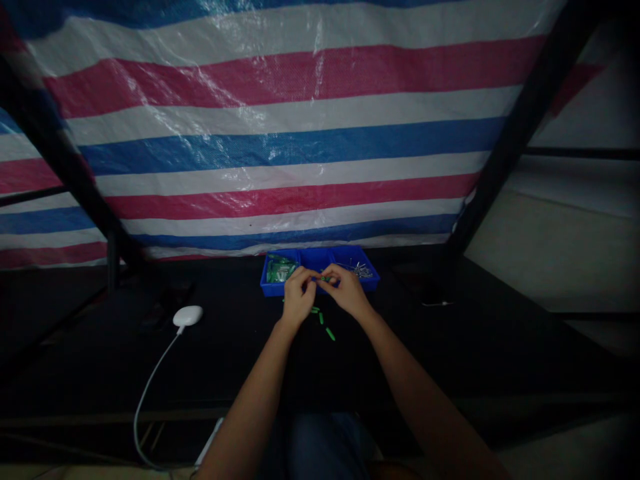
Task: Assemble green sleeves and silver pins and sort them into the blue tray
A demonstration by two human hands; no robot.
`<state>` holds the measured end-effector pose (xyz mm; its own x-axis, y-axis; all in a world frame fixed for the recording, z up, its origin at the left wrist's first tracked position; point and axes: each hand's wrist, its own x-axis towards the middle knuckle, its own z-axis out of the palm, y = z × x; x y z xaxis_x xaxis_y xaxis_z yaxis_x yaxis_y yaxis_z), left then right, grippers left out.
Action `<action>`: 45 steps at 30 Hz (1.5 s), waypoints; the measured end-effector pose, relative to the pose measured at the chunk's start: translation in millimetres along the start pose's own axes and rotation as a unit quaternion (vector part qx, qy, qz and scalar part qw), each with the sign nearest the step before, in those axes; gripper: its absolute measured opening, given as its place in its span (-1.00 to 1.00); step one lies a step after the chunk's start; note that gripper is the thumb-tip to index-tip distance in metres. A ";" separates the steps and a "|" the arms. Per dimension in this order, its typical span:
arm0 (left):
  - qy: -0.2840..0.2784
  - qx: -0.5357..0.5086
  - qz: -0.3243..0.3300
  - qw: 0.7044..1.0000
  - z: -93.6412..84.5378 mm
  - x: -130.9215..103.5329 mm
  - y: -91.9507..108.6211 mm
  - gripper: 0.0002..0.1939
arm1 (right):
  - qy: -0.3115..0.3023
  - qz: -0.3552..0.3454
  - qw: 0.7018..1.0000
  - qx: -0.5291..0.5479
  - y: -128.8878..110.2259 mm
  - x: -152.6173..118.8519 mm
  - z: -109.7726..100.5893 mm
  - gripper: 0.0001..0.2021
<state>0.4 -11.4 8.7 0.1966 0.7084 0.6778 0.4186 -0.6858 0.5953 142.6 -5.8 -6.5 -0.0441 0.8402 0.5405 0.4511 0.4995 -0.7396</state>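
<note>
My left hand [299, 293] and my right hand [345, 288] meet at the front edge of a blue divided tray [273, 291]. Fingers of both are pinched together, with a small green piece [324, 279] at the right fingertips; its kind is too small to make out. What the left fingertips hold is hidden. On the black table just below the hands lie several small green sticks [330, 333]. The tray's left compartment holds clear packets with green contents [280, 268]. Thin metal pieces [362, 270] fill part of its right compartment.
A white rounded device [188, 315] with a cable [150, 380] sits left on the black table [225, 373]. A dark flat object [436, 297] lies to the right. Behind the table hangs a striped plastic sheet [300, 147] between black frame posts [520, 127].
</note>
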 end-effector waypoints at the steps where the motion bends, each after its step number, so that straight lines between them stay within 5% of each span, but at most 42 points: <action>1: 0.000 -0.001 -0.001 1.000 0.0 0.0 -0.2 -0.77 | -0.001 0.000 1.000 -0.005 0.1 0.0 -0.1 -0.90; 14: 0.001 0.003 -0.002 1.000 0.1 -0.2 -1.8 -0.74 | 0.013 -0.002 0.998 -0.060 -2.5 -0.2 -2.1 -0.89; 30: -0.010 0.037 -0.023 0.999 2.5 1.0 -4.9 -0.74 | 0.054 0.030 0.991 0.122 3.2 5.3 -0.3 -0.74; 45: -0.005 0.031 -0.019 0.999 3.1 0.2 -5.8 -0.78 | 0.031 0.011 0.999 0.006 5.3 4.0 -1.7 -0.80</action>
<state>0.7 -6.8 4.1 0.1879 0.7362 0.6501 0.4803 -0.6463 0.5930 146.3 -0.2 -7.5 0.0214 0.8370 0.5468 0.4402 0.4831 -0.7568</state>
